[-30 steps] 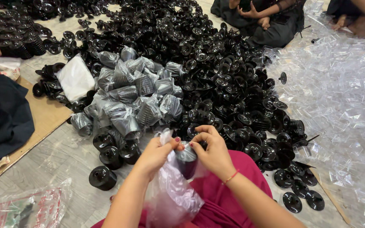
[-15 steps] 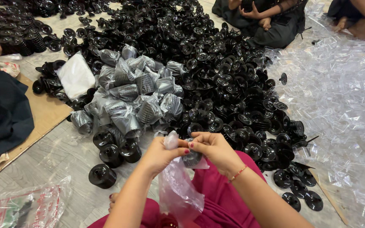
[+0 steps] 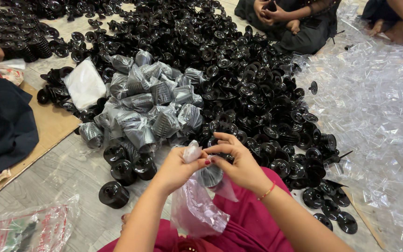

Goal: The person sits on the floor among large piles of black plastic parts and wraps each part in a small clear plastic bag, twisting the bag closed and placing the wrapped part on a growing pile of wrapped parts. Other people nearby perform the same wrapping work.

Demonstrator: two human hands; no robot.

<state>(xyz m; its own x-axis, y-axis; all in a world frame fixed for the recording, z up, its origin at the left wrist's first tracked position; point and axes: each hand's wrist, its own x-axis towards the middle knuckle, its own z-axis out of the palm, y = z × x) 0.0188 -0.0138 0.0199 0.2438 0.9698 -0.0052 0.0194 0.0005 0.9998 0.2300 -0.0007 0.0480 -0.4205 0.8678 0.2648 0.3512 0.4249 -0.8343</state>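
Head view: left hand (image 3: 176, 169) pinched shut on the crumpled top of a clear plastic bag (image 3: 197, 210), right hand (image 3: 239, 163) closed on the same bag mouth from the other side, fingertips meeting just above a black ribbed plastic part (image 3: 210, 176) seated inside the film. Bag held up over the lap, probably so the loose lower film hangs free and the part stays at the neck while the opening is gathered. Just beyond the hands, a heap of already bagged parts (image 3: 150, 109), grey under their wrapping, piled within easy reach; beyond and to the right of the hands, a wide spread of loose black parts (image 3: 257, 88) on the floor. Further right, a drift of empty clear bags (image 3: 378, 116). Left of the hands, a few bare black parts (image 3: 114, 193) standing alone, then cardboard (image 3: 47, 126) under a dark cloth (image 3: 1, 126). Most of the bagged part hidden by fingers and film, so shape hard to judge; other people's hands (image 3: 269, 10) at the top edge cut off.
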